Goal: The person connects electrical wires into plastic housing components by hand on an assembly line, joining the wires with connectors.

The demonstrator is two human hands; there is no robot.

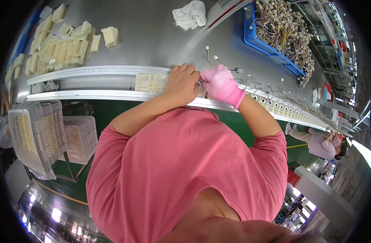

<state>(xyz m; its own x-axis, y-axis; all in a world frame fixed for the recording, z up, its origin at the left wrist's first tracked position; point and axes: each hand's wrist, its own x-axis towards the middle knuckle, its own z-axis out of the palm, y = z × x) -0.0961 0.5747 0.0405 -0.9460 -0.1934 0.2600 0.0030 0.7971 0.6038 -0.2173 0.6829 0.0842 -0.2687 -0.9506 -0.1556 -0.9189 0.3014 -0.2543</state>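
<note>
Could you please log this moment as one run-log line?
left hand: bare, on cream housing | right hand: pink glove, touching left | wire beyond

We see a grey steel workbench above a green floor. Bright light glares at our right, over shelving.
</note>
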